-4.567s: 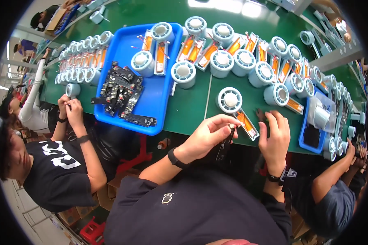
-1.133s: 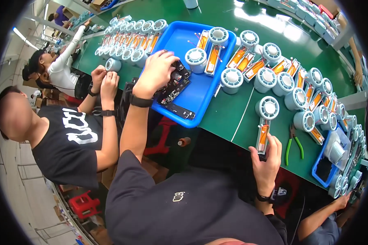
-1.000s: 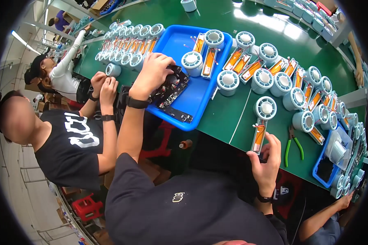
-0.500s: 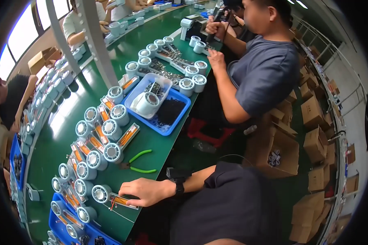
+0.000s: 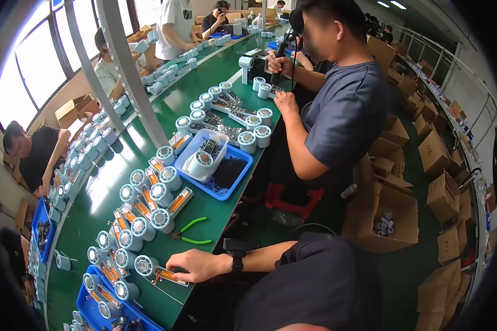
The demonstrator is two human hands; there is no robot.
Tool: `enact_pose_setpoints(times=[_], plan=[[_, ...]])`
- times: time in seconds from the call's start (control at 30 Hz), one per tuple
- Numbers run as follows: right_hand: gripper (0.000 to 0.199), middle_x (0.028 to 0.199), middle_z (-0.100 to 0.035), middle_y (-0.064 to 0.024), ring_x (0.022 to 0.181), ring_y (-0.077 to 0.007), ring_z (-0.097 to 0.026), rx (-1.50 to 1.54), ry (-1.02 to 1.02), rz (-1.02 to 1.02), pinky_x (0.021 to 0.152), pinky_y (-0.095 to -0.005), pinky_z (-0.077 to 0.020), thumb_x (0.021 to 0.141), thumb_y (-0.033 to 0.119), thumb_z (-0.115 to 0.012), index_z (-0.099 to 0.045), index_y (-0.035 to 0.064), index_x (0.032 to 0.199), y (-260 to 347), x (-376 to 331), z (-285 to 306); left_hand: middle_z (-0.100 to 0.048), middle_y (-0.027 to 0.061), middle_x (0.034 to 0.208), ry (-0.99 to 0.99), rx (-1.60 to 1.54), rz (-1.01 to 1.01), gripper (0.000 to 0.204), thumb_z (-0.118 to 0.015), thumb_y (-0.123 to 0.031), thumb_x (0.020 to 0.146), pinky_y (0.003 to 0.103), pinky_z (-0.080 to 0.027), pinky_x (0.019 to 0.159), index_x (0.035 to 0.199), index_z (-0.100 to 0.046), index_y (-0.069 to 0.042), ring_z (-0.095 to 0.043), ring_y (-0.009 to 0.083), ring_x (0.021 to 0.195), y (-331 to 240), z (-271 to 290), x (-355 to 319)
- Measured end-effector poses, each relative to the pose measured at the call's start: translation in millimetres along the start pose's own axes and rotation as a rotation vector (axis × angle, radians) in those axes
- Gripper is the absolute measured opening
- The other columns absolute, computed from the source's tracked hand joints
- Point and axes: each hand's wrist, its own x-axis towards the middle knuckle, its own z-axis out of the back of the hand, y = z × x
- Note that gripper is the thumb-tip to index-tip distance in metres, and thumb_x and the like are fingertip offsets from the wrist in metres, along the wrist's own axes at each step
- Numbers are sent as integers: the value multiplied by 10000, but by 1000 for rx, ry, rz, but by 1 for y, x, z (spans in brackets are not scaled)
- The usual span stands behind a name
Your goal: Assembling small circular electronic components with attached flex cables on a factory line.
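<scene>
Right hand [image 5: 196, 265] lies palm-down, fingers curled onto the flat orange-striped strip [image 5: 168, 275] beside its round white reel [image 5: 144, 266] on the smooth green desk [image 5: 102, 204]

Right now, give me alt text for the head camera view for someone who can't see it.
One hand, wearing a black wristwatch, rests on a round grey-white part with an orange strip on a long green workbench. Green-handled pliers lie beside it, with rows of similar parts, blue plastic trays and seated co-workers beyond.

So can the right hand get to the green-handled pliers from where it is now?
Probably yes. The right hand rests on the orange-and-white part at the table edge, and the green-handled pliers lie close beyond it on bare green table, with nothing between them.
</scene>
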Motion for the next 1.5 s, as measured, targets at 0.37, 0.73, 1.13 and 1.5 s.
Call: enact_pose_setpoints(times=[0.37, 0.73, 1.13, 1.5], plan=[[292, 1019, -702, -194, 964, -386, -674, -15, -29, 31, 841, -456, -526, 912, 217, -689, -656, -10, 1092, 1, -3, -1, -729, 211, 1013, 168, -309, -46, 184, -604, -22, 992, 401, -574, 824, 1115, -728, 33, -710, 344, 890, -122, 0, -1], [292, 1014, -701, -196, 955, -390, -673, -37, -50, 49, 834, -461, -526, 910, 217, -688, -656, -10, 1090, -3, -6, 3, -730, 178, 991, 69, -337, 233, 148, -750, -10, 913, 360, -585, 730, 1051, -716, 33, -706, 295, 797, -122, -13, -4], [215, 983, -701, -209, 874, -394, -689, -225, -70, 68, 731, -448, -552, 915, 130, -661, -687, 15, 1095, 9, -1, 0, -724, 91, 917, 47, -497, 266, 122, -790, -38, 866, 306, -550, 702, 976, -738, -27, -693, 199, 801, -119, -14, -2], [269, 871, -678, -79, 720, -158, -624, -189, 28, 7, 651, -304, -492, 1013, 195, -619, -657, -31, 1154, -17, 5, -9, -682, 77, 919, -77, -664, 453, 154, -728, 0, 873, 299, -511, 649, 1023, -712, -31, -661, 172, 755, -108, -14, -22]])
